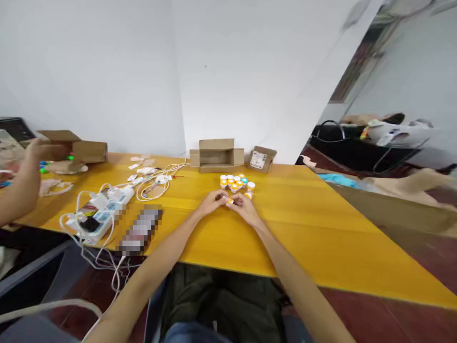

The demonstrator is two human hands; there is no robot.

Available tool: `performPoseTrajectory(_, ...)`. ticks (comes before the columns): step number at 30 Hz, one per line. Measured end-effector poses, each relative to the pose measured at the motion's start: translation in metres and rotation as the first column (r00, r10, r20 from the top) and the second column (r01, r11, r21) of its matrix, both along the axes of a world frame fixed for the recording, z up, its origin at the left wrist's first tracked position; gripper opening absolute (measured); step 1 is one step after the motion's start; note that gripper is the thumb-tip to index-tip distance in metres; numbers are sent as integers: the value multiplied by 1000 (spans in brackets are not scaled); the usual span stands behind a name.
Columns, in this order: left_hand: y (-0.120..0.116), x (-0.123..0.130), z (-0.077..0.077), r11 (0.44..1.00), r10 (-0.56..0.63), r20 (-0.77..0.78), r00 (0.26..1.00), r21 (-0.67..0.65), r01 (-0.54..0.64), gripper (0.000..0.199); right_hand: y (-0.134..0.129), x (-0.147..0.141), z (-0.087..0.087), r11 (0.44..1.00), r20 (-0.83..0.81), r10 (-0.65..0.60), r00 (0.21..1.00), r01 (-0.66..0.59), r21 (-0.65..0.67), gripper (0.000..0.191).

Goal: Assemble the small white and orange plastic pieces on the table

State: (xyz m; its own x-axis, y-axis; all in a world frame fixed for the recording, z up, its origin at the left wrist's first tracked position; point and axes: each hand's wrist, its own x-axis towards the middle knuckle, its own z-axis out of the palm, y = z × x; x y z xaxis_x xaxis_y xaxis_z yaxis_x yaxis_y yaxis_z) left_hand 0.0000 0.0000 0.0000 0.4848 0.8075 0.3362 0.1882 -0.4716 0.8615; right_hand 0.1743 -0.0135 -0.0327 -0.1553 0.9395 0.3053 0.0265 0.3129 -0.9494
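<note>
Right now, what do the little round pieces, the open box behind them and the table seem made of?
Round pieces: probably plastic, from bright, smooth colour; too small for certainty. Open box: matt brown cardboard, judging by folded flaps. Table: perhaps varnished wood or laminate, yellow with soft sheen.

plain white wall (250, 71) behind, vertical corner (180, 95) left of center. yellow table (321, 238) runs along it. dark red floor (396, 321) below, gray chair (66, 271) lower left. far right blurry.
</note>
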Motion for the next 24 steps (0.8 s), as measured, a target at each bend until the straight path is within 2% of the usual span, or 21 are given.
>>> performPoseTrajectory(7,-7,1,3,989,123,-98,988,95,-113,32,-1,-2,-1,1000,49,2,999,-1,-6,44)
performPoseTrajectory(12,-8,1,3,975,214,-169,962,97,-200,41,-6,-5,1,1000,63,-21,998,21,-1,45)
performPoseTrajectory(15,-7,0,3,985,172,-49,984,22,-171,37,-6,-5,3,999,56,-38,998,38,5,45)
performPoseTrajectory(18,-4,-3,4,993,93,108,990,-80,-85,38,-4,-3,5,998,29,-65,997,65,6,45)
performPoseTrajectory(21,0,-4,3,993,31,147,989,-120,-13,42,-2,-1,6,997,4,-78,997,78,1,46)
performPoseTrajectory(24,2,-4,-1,993,37,130,991,-118,-22,44,-1,-1,5,997,17,-74,997,74,-2,46)
